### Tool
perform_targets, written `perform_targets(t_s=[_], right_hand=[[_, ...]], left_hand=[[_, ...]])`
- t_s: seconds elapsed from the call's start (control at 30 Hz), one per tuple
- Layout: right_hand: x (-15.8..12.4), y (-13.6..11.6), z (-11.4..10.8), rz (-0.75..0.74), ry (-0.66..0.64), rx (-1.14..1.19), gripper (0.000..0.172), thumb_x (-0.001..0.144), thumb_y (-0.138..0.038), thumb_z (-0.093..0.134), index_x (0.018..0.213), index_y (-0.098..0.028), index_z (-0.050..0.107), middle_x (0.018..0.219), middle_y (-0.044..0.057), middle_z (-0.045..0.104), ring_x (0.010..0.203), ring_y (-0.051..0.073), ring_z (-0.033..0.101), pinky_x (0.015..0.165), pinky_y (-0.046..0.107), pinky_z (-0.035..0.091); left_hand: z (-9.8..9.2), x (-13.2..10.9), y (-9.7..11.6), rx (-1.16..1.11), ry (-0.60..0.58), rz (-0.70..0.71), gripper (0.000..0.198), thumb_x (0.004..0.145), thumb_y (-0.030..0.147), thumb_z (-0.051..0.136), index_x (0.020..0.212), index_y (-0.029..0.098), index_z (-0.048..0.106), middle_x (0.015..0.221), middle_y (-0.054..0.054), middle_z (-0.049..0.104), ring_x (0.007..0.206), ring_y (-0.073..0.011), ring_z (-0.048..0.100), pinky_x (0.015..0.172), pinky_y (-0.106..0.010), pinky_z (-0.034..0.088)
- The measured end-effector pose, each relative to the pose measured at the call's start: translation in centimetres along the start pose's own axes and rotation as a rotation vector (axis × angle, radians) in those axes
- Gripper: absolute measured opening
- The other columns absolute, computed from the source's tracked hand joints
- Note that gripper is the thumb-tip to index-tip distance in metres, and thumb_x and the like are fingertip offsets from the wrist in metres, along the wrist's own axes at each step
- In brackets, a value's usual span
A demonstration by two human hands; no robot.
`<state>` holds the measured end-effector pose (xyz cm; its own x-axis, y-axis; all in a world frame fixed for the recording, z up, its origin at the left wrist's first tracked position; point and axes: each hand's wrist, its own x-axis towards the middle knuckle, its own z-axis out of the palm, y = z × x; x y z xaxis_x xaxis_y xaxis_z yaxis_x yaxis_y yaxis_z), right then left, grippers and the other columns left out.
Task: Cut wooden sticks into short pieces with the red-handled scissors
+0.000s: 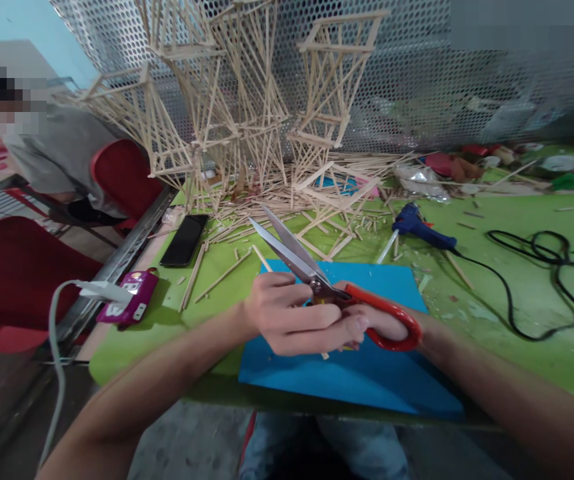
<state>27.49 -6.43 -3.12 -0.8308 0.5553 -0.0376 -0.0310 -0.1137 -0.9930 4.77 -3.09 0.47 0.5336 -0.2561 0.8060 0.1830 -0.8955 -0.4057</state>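
Observation:
Over the blue sheet (367,380), my right hand (384,323) grips the red-handled scissors (299,257), its fingers partly hidden behind the handle and my other hand. The blades point up and left, slightly apart. My left hand (291,317) is closed in front of the scissors' pivot, overlapping it in view. A thin wooden stick (261,258) runs behind the left hand's fingers and seems held there; a short end shows below them. Something small and yellow is mostly covered between the hands.
Tall stick frameworks (247,80) stand at the back above a heap of loose sticks (267,200). A black phone (185,240) and a purple power strip (129,297) lie left. A blue glue gun (424,230) with a looping cord lies right. A person (61,147) sits far left.

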Motion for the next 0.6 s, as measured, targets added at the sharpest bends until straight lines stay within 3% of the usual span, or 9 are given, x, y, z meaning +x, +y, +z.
perform_targets(t_s=[0.1, 0.2, 0.3, 0.4, 0.5, 0.6], right_hand=[[0.1, -0.2, 0.0, -0.010, -0.015, -0.005, 0.027, 0.099, -0.031, 0.060, 0.078, -0.019, 0.071, 0.074, 0.000, 0.066, 0.068, 0.013, 0.058, 0.061, 0.024, 0.047], [0.1, -0.2, 0.1, -0.007, 0.004, 0.039, 0.020, 0.095, -0.021, 0.060, 0.078, -0.019, 0.070, 0.074, 0.000, 0.067, 0.068, 0.013, 0.059, 0.060, 0.023, 0.047], [0.0, -0.1, 0.2, -0.001, 0.028, 0.084, 0.017, 0.094, -0.018, 0.059, 0.080, -0.019, 0.069, 0.073, -0.001, 0.068, 0.067, 0.013, 0.060, 0.058, 0.023, 0.047], [0.0, 0.0, 0.3, 0.006, 0.044, 0.091, 0.015, 0.094, -0.020, 0.060, 0.083, -0.020, 0.069, 0.071, -0.001, 0.068, 0.066, 0.014, 0.060, 0.056, 0.023, 0.046], [0.0, 0.0, 0.2, 0.022, 0.051, 0.069, 0.019, 0.097, -0.023, 0.061, 0.082, -0.019, 0.070, 0.073, 0.000, 0.069, 0.067, 0.014, 0.060, 0.056, 0.023, 0.046], [0.1, -0.2, 0.2, 0.010, 0.023, 0.037, 0.022, 0.098, -0.026, 0.062, 0.079, -0.019, 0.070, 0.073, 0.000, 0.068, 0.066, 0.013, 0.059, 0.058, 0.023, 0.046]], left_hand=[[0.2, -0.7, 0.1, -0.073, -0.022, -0.009, 0.021, 0.090, 0.044, 0.084, 0.111, 0.041, 0.082, 0.080, 0.009, 0.071, 0.045, -0.0045, 0.036, 0.042, -0.031, 0.021], [0.3, -0.8, 0.2, -0.018, -0.053, -0.024, 0.022, 0.090, 0.053, 0.083, 0.108, 0.041, 0.082, 0.081, 0.008, 0.073, 0.044, -0.0046, 0.037, 0.041, -0.030, 0.019], [0.4, -0.3, 0.2, 0.080, 0.008, -0.023, 0.026, 0.091, 0.061, 0.079, 0.108, 0.041, 0.081, 0.082, 0.007, 0.074, 0.044, -0.0055, 0.039, 0.042, -0.029, 0.020], [0.2, 0.4, 0.1, 0.043, 0.135, 0.010, 0.017, 0.088, 0.050, 0.085, 0.096, 0.035, 0.081, 0.084, 0.008, 0.076, 0.046, -0.0047, 0.042, 0.043, -0.028, 0.024], [0.1, 1.0, -0.1, -0.045, 0.127, 0.035, 0.011, 0.089, 0.040, 0.087, 0.092, 0.031, 0.081, 0.082, 0.007, 0.075, 0.046, -0.0041, 0.043, 0.043, -0.028, 0.022], [-0.1, 1.2, -0.2, -0.032, 0.119, 0.040, 0.011, 0.091, 0.041, 0.085, 0.095, 0.031, 0.082, 0.080, 0.008, 0.073, 0.045, -0.0034, 0.042, 0.042, -0.029, 0.021]])
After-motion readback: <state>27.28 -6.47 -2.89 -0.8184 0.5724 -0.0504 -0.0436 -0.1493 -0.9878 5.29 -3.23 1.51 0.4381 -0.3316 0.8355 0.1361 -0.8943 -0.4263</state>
